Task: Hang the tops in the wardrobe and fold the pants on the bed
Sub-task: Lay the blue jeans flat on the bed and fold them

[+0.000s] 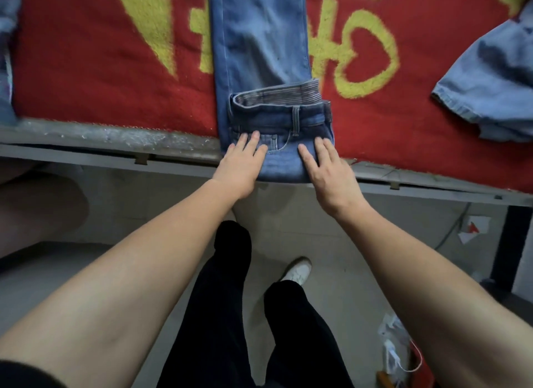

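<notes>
The jeans (259, 41) lie lengthwise on the bed (86, 154), over a red blanket (101, 84) with yellow markings. They run from the bed's near edge toward its far side, roughly midway between the left and right sides. The waist end is folded back onto the legs at the near edge, so the waistband, a belt loop and a front pocket face up, and the fold itself sits right on the edge.

The left hand (240, 164) lies flat on the left part of the folded section, fingers straight and slightly spread, gripping nothing. The right hand (328, 168) presses flat on the right part in the same way, fingers extended, with its palm at the fold.

A pale denim garment (490, 84) lies crumpled near the bed's right edge, well apart from the jeans. More pale blue cloth (7, 55) shows at the left edge. Below the bed, the person's black trousers (230, 315) and a white shoe (298, 270) stand on the floor (331, 243).
</notes>
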The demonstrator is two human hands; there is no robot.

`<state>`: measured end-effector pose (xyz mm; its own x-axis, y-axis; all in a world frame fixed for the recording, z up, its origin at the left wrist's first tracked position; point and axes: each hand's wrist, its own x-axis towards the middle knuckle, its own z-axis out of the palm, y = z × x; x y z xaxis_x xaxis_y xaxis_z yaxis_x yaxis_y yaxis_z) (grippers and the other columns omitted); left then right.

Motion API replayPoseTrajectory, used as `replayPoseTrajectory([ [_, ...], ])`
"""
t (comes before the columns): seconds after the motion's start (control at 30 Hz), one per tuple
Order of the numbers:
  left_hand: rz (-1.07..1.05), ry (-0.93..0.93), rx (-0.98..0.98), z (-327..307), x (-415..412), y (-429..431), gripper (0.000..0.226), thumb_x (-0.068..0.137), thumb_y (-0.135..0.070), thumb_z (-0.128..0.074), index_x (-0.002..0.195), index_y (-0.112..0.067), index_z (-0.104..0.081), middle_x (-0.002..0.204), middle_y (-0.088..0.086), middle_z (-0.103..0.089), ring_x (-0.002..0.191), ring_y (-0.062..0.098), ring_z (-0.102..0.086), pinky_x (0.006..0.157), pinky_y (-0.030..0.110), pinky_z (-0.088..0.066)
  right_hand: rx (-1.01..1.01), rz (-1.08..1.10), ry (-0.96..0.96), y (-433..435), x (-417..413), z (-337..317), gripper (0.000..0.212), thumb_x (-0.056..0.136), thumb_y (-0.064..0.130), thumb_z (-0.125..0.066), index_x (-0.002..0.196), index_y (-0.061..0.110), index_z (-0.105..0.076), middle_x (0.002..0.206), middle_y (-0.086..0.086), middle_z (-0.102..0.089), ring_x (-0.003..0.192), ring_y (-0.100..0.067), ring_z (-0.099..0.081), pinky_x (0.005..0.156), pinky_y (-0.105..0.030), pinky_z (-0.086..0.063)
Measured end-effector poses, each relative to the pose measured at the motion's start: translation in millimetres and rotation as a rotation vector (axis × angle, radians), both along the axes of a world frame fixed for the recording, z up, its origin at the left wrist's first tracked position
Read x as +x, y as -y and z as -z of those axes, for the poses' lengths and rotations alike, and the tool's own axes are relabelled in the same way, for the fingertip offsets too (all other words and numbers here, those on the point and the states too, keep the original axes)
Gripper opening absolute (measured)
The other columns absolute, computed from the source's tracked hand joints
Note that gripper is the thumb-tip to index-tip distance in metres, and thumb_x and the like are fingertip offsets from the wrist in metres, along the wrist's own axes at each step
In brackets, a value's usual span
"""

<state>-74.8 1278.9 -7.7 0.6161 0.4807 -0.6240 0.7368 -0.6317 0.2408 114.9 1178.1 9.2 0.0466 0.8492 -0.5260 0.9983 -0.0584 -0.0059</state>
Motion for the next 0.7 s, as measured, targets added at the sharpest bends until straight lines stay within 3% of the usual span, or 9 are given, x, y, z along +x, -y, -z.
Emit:
replayPoseTrajectory([
  [0.1, -0.08, 0.036, -0.132, -35.9, -6.1, -13.2, 0.077, 0.082, -0.007, -0.064, 0.15, -0.011, -0.027, 0.163, 0.012, -0.009, 0.148, 0.029, -0.017, 0.117, 0.042, -0.025, -0.021, 0.056, -0.093, -13.8, -3.3, -28.2, 0.086, 0.075, 0.0, -0.064, 0.152, 0.014, -0.028, 0.154, -0.017, -0.031, 0.143, -0.035, -0.028, 0.103, -0.046, -0.045],
  [0.17, -0.135, 0.055, -0.189, -60.4, -14.3, -18.8, 0.07, 0.082, -0.009, -0.063, 0.147, -0.011, -0.035, 0.16, 0.012, -0.02, 0.145, 0.027, -0.027, 0.114, 0.04, -0.03, -0.055, 0.039, -0.166, -25.1, -1.5, -51.3, 0.082, 0.068, 0.008, -0.069, 0.144, 0.014, -0.037, 0.14, -0.01, -0.045, 0.128, -0.034, -0.042, 0.098, -0.044, -0.046],
  [0.27, -0.241, 0.082, -0.26, -89.4, -29.7, -19.7, 0.058, 0.08, -0.015, -0.062, 0.137, -0.014, -0.048, 0.142, 0.013, -0.042, 0.128, 0.033, -0.048, 0.105, 0.037, -0.04, -0.143, 0.006, -0.207, -42.6, -2.1, -90.1, 0.07, 0.067, 0.022, -0.069, 0.133, 0.017, -0.048, 0.125, -0.008, -0.057, 0.111, -0.033, -0.053, 0.095, -0.036, -0.045],
  [0.33, -0.312, 0.112, -0.294, -106.6, -40.2, -19.5, 0.053, 0.076, -0.022, -0.063, 0.129, -0.019, -0.057, 0.125, 0.013, -0.05, 0.114, 0.034, -0.055, 0.098, 0.036, -0.045, -0.202, 0.029, -0.213, -51.6, -5.6, -112.6, 0.066, 0.068, 0.028, -0.071, 0.131, 0.02, -0.052, 0.124, -0.008, -0.055, 0.11, -0.032, -0.057, 0.094, -0.034, -0.046],
  [0.47, -0.528, 0.226, -0.327, -126.8, -55.8, -31.2, 0.06, 0.058, -0.035, -0.061, 0.117, -0.024, -0.068, 0.115, 0.004, -0.069, 0.108, 0.023, -0.062, 0.092, 0.03, -0.049, -0.259, 0.128, -0.246, -60.0, -7.7, -138.4, 0.072, 0.066, 0.034, -0.071, 0.135, 0.028, -0.053, 0.126, -0.006, -0.045, 0.11, -0.03, -0.058, 0.097, -0.035, -0.048],
  [0.57, -0.738, 0.312, -0.314, -130.7, -55.9, -51.9, 0.039, 0.062, -0.026, -0.07, 0.101, -0.022, -0.069, 0.099, 0.0, -0.071, 0.095, 0.02, -0.065, 0.083, 0.03, -0.051, -0.234, 0.201, -0.271, -69.0, -0.7, -145.9, 0.075, 0.063, 0.04, -0.064, 0.137, 0.033, -0.05, 0.121, -0.003, -0.053, 0.114, -0.029, -0.054, 0.096, -0.038, -0.047],
  [0.7, -0.901, 0.382, -0.256, -130.1, -42.6, -83.9, 0.025, 0.071, -0.02, -0.071, 0.095, -0.023, -0.066, 0.093, -0.005, -0.068, 0.088, 0.018, -0.062, 0.078, 0.028, -0.048, -0.161, 0.315, -0.339, -105.1, 17.7, -152.2, 0.084, 0.064, 0.038, -0.064, 0.144, 0.023, -0.045, 0.129, -0.007, -0.063, 0.117, -0.03, -0.057, 0.096, -0.034, -0.048],
])
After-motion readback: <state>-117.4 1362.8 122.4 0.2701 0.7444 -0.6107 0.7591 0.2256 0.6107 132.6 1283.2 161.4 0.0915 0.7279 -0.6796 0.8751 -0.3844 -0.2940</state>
